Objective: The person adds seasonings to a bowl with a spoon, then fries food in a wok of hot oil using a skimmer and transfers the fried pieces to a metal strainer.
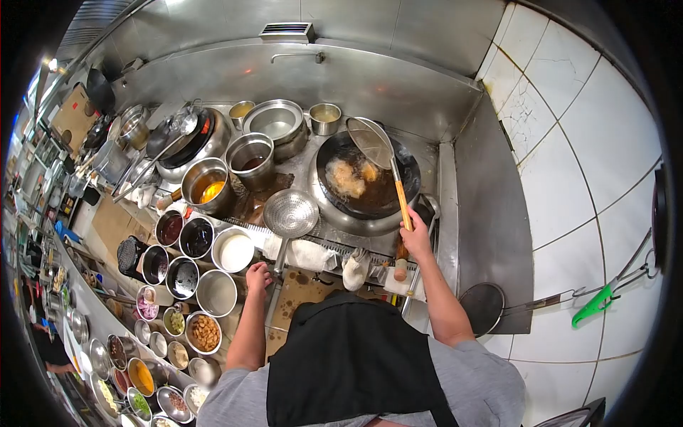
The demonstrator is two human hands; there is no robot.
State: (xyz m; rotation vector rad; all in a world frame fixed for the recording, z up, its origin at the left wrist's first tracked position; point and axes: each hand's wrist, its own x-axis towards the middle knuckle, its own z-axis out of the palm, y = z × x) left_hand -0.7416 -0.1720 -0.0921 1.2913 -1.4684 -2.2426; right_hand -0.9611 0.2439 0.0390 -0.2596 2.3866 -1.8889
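My right hand (416, 231) is closed round the wooden handle of a mesh strainer (370, 142), whose net hangs above the upper part of a black wok (391, 196). Inside the wok, battered pieces (345, 179) bubble in dark oil, with a smaller orange-brown piece beside them. My left hand (258, 276) has its fingers curled in, close to the handle of a perforated ladle (290, 213); whether it touches that handle is unclear. The ladle's bowl rests left of the wok, over the stove's front edge.
Metal pots (250, 158) stand left of the wok, with a second wok (186, 146) farther left. Seasoning containers (217, 292) and ingredient bowls (204, 334) line the left side. White cloths (356, 270) lie along the stove front. Another strainer (482, 307) hangs at the right wall.
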